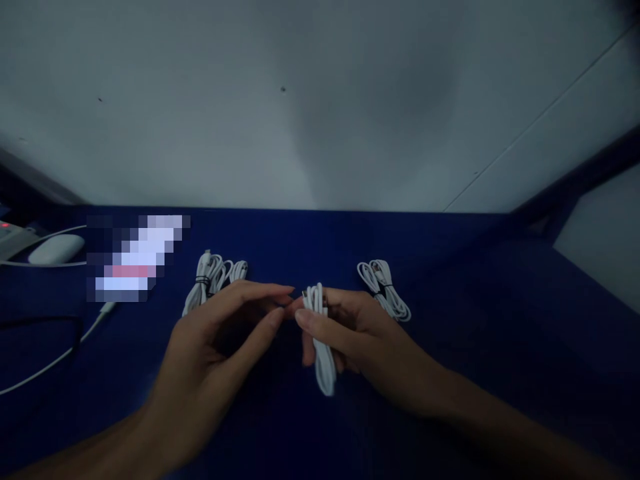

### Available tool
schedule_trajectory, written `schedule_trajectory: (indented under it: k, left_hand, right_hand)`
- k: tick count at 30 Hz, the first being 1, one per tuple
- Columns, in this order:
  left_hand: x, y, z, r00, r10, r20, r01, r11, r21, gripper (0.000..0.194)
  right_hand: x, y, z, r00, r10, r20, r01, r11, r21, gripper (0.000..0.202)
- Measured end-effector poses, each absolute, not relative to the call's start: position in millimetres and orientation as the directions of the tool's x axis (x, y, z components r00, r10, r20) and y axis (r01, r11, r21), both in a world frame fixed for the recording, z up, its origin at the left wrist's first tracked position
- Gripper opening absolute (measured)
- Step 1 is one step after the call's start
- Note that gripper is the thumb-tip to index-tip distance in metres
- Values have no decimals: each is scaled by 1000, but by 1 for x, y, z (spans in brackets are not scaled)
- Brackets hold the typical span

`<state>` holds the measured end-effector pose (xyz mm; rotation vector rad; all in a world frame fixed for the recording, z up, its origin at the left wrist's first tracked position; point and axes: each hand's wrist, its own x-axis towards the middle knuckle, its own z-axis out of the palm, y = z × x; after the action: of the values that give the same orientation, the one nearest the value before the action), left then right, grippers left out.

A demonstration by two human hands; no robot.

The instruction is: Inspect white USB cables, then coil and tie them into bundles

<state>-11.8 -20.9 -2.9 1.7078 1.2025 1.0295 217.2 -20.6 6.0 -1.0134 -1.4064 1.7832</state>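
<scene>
A folded white cable (324,363) is pinched between the thumb and fingers of my right hand (355,327), its looped end hanging down. Just left of it is my left hand (220,340), thumb and fingers apart with nothing seen between them, the fingertips close to those of my right hand. Behind my left hand lie bundled white cables (203,280) with a dark tie, partly hidden by that hand. Another tied white cable bundle (384,290) rests on the blue table (300,240) beyond my right hand.
At the left are a blurred-out bright object (145,257) with a white cord (60,360) leading to it, a white mouse (57,249), and a pale device with a red light (13,239). A grey wall (280,133) rises behind the table.
</scene>
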Motion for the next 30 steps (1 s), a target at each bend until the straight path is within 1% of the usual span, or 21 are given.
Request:
schedule_trajectory:
  k: [1,2,3,4,6,8,10,12,13,14,17,19,21,26,30]
  left_hand:
    - [-12,-21,-3,224,960,170,315,-236,919,22]
    - [-12,-21,-3,228,958,171,311,-238,920,22]
    - [-12,-22,-3,230,957,175,309,-242,920,22]
    - [-13,-22,-4,231,957,176,308,-243,920,22]
    - [-14,-23,-4,229,957,176,309,-243,920,22]
    - [-16,-24,-6,230,957,175,308,-243,920,21]
    - [-16,-24,-7,240,955,177,307,-248,919,22]
    - [-16,-24,-8,252,951,180,312,-256,915,23]
    - [-16,-24,-9,254,949,185,314,-262,913,24]
    - [-16,-24,-9,260,947,187,317,-267,910,24]
    - [-17,-25,-10,272,944,186,332,-274,903,24]
    - [-17,-25,-10,279,942,187,341,-279,898,24]
    - [-18,-26,-10,286,939,190,349,-286,892,25]
    - [-17,-27,-8,291,937,191,353,-291,889,27]
    - [-14,-27,-8,294,933,205,347,-304,887,28]
  right_hand:
    - [220,-20,10,-501,847,-179,12,-200,-980,36]
    - [223,-20,14,-499,846,-186,60,-181,-982,35]
    - [226,-19,19,-471,861,-189,120,-150,-981,29]
    - [230,-17,23,-432,884,-180,183,-109,-977,25]
    - [237,-12,30,-298,949,-102,345,8,-938,35]
    - [245,-5,32,-126,992,2,531,69,-845,37]
    - [254,3,31,-3,998,60,683,46,-729,38]
    - [262,10,27,43,995,86,827,13,-562,43]
    - [265,13,24,53,995,87,875,-5,-483,42]
    - [268,15,21,69,995,70,904,-33,-426,41]
    - [271,18,14,138,990,4,921,-127,-368,32]
    - [269,18,12,146,989,-6,936,-140,-323,26]
    - [265,17,11,135,991,1,960,-130,-248,21]
    - [260,17,9,115,993,10,991,-114,-75,25]
    - [260,18,5,101,994,50,995,-101,1,27]
